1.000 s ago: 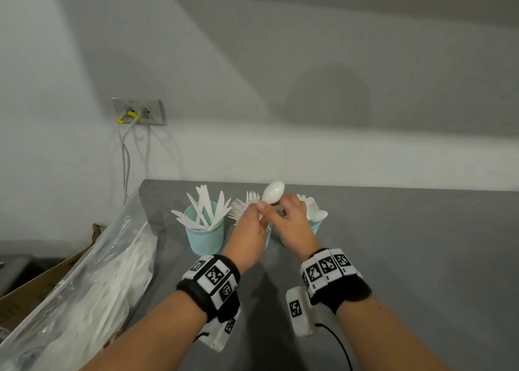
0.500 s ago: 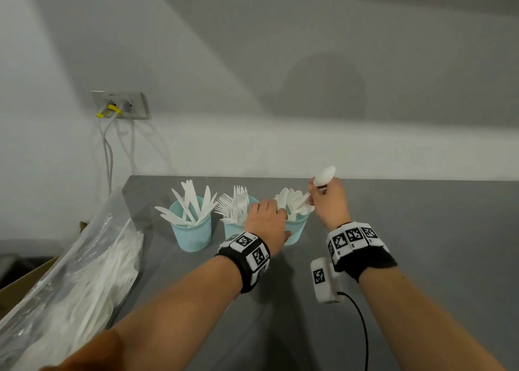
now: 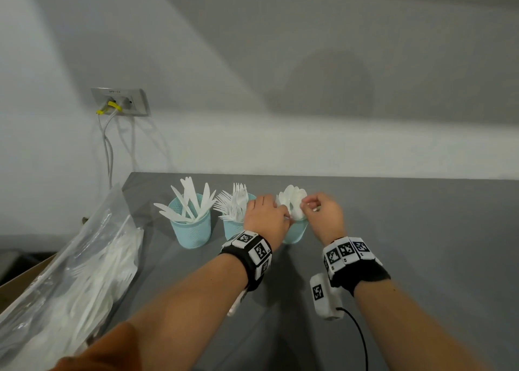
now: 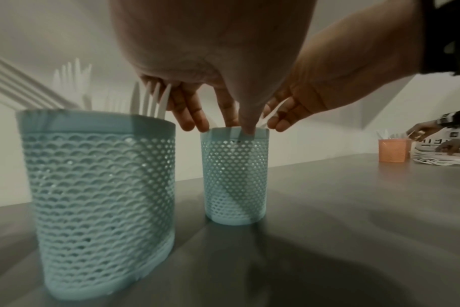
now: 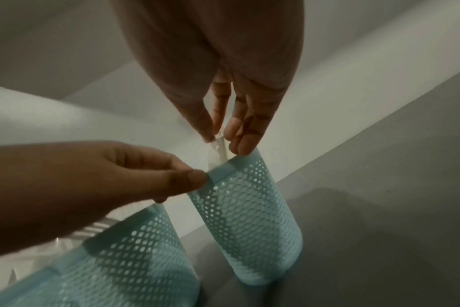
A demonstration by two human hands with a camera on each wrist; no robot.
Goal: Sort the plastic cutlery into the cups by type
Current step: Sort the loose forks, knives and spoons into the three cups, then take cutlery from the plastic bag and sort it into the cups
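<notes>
Three light-blue mesh cups stand in a row on the grey table: the knife cup (image 3: 192, 226), the fork cup (image 3: 232, 228) and the spoon cup (image 3: 295, 233). My left hand (image 3: 283, 216) pinches the spoon cup's rim (image 4: 234, 133), thumb on the outside. My right hand (image 3: 306, 205) is just above that cup and pinches a white spoon's handle (image 5: 219, 145) between thumb and fingers. The handle runs down into the cup among the other spoons (image 3: 292, 199). In the wrist views the spoon's bowl is hidden by my fingers.
A clear bag of white cutlery (image 3: 70, 272) lies at the table's left edge over a cardboard box (image 3: 25, 282). A wall socket with cables (image 3: 120, 102) is behind. Far right in the left wrist view, another person's hands work by an orange cup (image 4: 394, 152).
My right hand has taken the spoon from my left, carried it right and lowered it into the spoon cup. My left hand has moved onto that cup's rim.
</notes>
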